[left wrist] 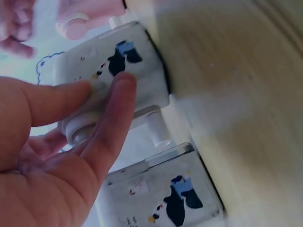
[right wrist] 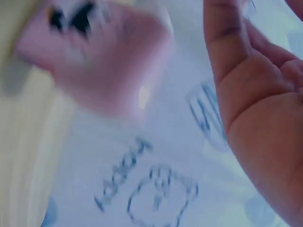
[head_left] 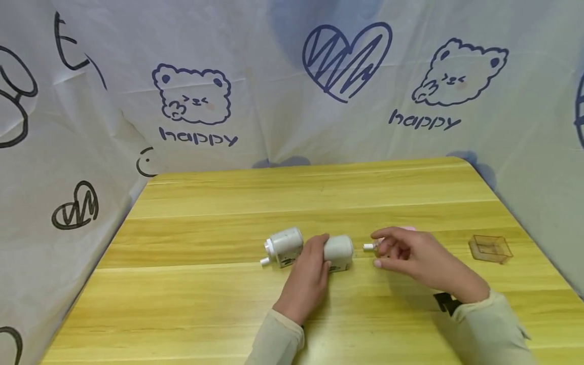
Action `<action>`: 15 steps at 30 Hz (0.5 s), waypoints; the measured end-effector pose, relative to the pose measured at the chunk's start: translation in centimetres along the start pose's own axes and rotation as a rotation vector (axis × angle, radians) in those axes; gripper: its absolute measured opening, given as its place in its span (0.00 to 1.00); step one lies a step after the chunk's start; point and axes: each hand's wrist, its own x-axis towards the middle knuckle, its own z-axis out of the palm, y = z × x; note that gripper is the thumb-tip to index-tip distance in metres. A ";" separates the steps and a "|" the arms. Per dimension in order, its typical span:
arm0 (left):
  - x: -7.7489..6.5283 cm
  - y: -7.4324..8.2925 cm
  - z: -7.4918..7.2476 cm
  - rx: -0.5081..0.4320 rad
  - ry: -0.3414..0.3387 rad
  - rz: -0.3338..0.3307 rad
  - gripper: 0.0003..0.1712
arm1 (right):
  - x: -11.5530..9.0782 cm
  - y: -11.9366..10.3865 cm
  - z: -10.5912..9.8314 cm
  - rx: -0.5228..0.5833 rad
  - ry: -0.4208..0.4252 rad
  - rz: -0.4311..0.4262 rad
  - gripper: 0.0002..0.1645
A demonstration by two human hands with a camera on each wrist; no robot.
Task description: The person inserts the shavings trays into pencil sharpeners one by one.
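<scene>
Around the neck end of a white bottle [head_left: 339, 249] lying on its side, my left hand [head_left: 306, 284] curls its fingers and thumb. Dark bird-like prints mark this bottle's flat face [left wrist: 125, 52]. Just left of that hand lies a matching white bottle [head_left: 287, 242] with a white cap and a small spout. My right hand [head_left: 420, 256] is by a pink bottle [right wrist: 104, 61], its thumb and forefinger apart. The right wrist view shows a gap between that hand and the pink bottle. In the head view the right hand hides most of the pink bottle.
A small clear, brownish open box [head_left: 490, 249] stands on the wooden table [head_left: 205, 304] to the right of my right hand. White cloth [head_left: 274, 101] with drawn bears and hearts hangs behind the table and along its sides.
</scene>
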 end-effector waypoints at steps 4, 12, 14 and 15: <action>0.7 -0.1 0.3 0.005 0.008 -0.015 0.26 | -1.5 0.8 -2.9 -0.059 0.187 0.059 0.22; 2.1 -0.3 0.8 0.012 -0.003 -0.033 0.27 | -4.4 4.8 -7.2 -0.179 0.450 0.306 0.30; 2.3 -0.3 1.0 0.009 -0.010 -0.046 0.27 | -4.9 6.1 -7.6 -0.230 0.478 0.366 0.36; 2.4 -0.3 1.0 0.011 -0.011 -0.052 0.27 | -5.1 6.7 -7.8 -0.247 0.482 0.391 0.39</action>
